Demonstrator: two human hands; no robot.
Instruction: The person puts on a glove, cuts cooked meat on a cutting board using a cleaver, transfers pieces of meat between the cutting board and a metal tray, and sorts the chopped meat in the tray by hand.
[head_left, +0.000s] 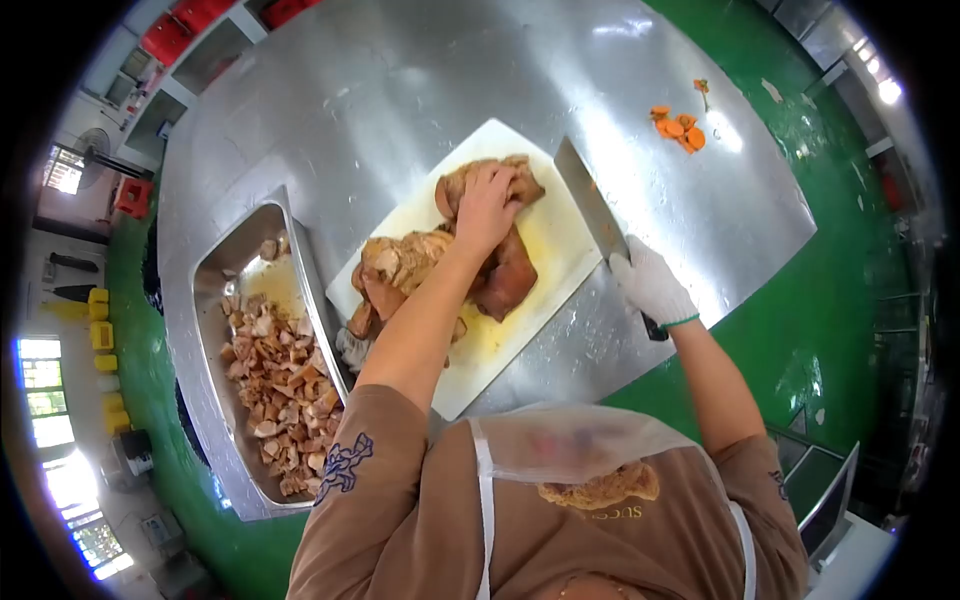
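Observation:
My bare left hand (487, 208) presses down on a piece of browned cooked meat (455, 190) at the far end of a white cutting board (478, 372), its fingers curled over the top. A darker brown piece of meat (508, 278) lies just below that hand, and paler chunks (400, 262) lie to its left, partly behind my forearm. My right hand (650, 285), in a white glove with a green cuff, is closed round a large knife (592, 205). Its broad blade points away from me along the board's right edge; the dark handle end shows below the glove.
A deep steel tray (325, 300) holding many chopped meat pieces (285, 385) stands left of the board. Orange carrot slices (682, 128) lie at the far right of the steel table (400, 90). The green floor (740, 350) surrounds the table.

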